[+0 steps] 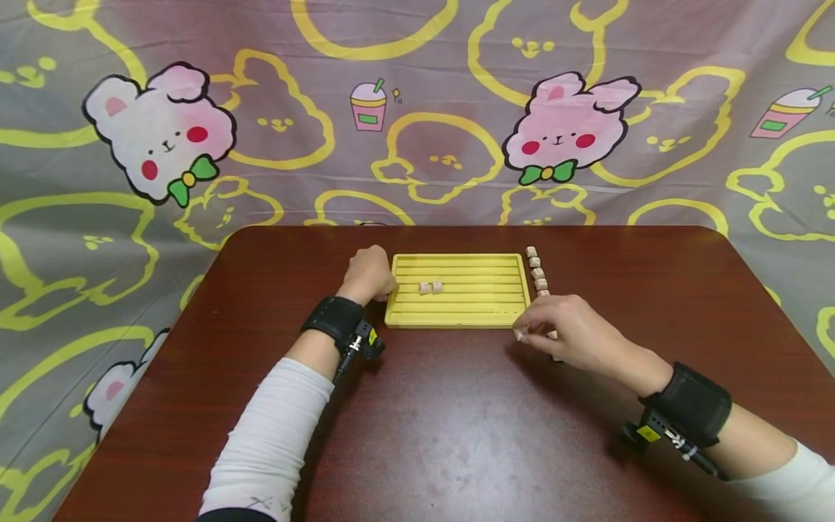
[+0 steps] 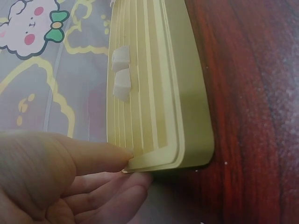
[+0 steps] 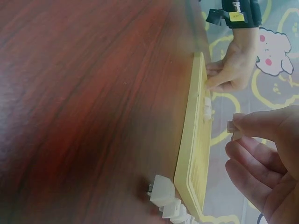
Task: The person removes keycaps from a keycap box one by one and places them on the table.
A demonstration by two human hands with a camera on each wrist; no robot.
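A yellow ridged tray (image 1: pixel 457 321) lies on the table, with two pale keycaps (image 1: pixel 430 288) side by side on one of its ridges, left of the middle. My left hand (image 1: pixel 370 274) pinches the tray's left edge; in the left wrist view the thumb (image 2: pixel 100 157) is on top of the rim and the fingers are beneath. Between thumb and fingertips, my right hand (image 1: pixel 570 330) holds another pale keycap (image 3: pixel 235 130), near the tray's front right corner. A row of several keycaps (image 1: pixel 538 273) runs along the tray's right side, partly hidden by the right hand.
The dark red wooden table (image 1: pixel 443 420) has rounded far corners. Behind it hangs a curtain (image 1: pixel 430 87) with cartoon bears and rabbits. Each wrist wears a black strap (image 1: pixel 694 402) with a small camera.
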